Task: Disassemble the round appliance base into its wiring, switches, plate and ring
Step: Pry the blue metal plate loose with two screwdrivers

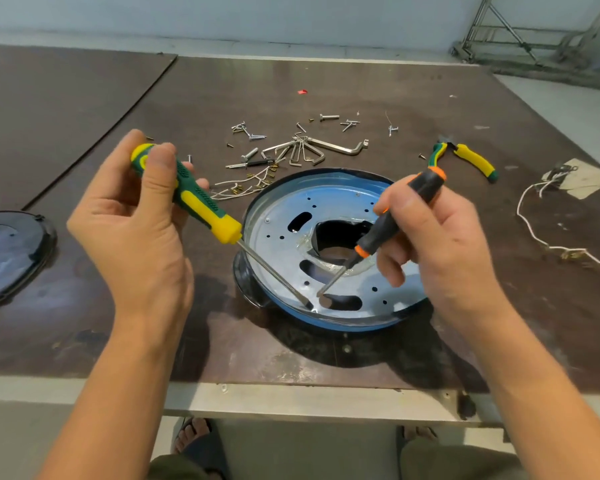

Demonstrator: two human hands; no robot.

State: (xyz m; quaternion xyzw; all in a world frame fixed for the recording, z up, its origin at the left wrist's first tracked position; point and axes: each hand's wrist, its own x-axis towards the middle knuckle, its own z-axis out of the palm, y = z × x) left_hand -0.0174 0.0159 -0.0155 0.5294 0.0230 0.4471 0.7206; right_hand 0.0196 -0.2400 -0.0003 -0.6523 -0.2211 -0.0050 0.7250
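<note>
Dark brown board covers the counter [84,317], and near its front edge, between the two hands, we see the round appliance base [326,328] lying flat with its inside turned up. A silver plate [278,244] pierced with small holes, oblong slots and a large middle opening sits inside the black and blue ring [248,216].

We find the left hand [142,230] raised to the left of the base, fingers and thumb curled round a green and yellow screwdriver [201,206]. Its shaft slants down to the right, and the tip meets the near edge of the plate, just inside the ring. The right hand [440,244] hovers over the right side of the base and hides that part of the plate. It grips a black and orange screwdriver [378,230], whose tip points down at the plate beside the nearest slot, close to the other tip.

Just behind the base we note white wires [243,188] with brass ends, then a bunch of hex keys [312,150] and scattered screws [250,133]. Pliers [465,157] with yellow and green grips lie to the rear right, a loose white cable [534,230] trails further right, and a black round cover [7,258] rests at the far left edge.
</note>
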